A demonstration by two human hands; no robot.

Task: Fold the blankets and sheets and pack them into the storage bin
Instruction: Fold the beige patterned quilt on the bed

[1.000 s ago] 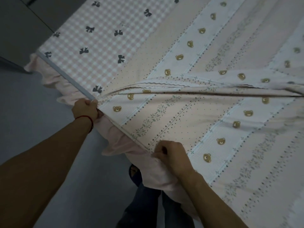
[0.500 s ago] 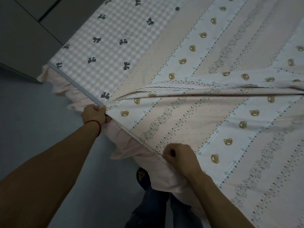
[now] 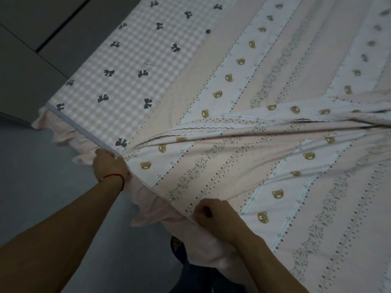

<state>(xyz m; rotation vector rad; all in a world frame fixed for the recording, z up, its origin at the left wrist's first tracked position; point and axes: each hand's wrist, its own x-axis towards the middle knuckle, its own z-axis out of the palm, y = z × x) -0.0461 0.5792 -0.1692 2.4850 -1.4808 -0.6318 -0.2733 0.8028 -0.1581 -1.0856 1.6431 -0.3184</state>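
Note:
A striped sheet with small bears and leaf sprigs [image 3: 264, 170] lies spread over the bed, with a long fold running from its near-left corner to the right. My left hand [image 3: 110, 164] grips that corner at the bed's edge, a red string round the wrist. My right hand [image 3: 215, 216] pinches the sheet's near hem further along the edge. Under the sheet lies a pink checked cover with dark bows [image 3: 135, 66], showing at the far left. No storage bin is in view.
A pale pink frill [image 3: 152, 210] hangs from the bed's edge over the grey floor [image 3: 42, 176]. Grey cabinet doors [image 3: 31, 39] stand at the far left. My legs and one shoe [image 3: 179, 248] show below the bed's edge.
Both hands keep their grip on the sheet's edge; the view has drifted slightly, so hands and bed sit a little lower and further right in the frame.

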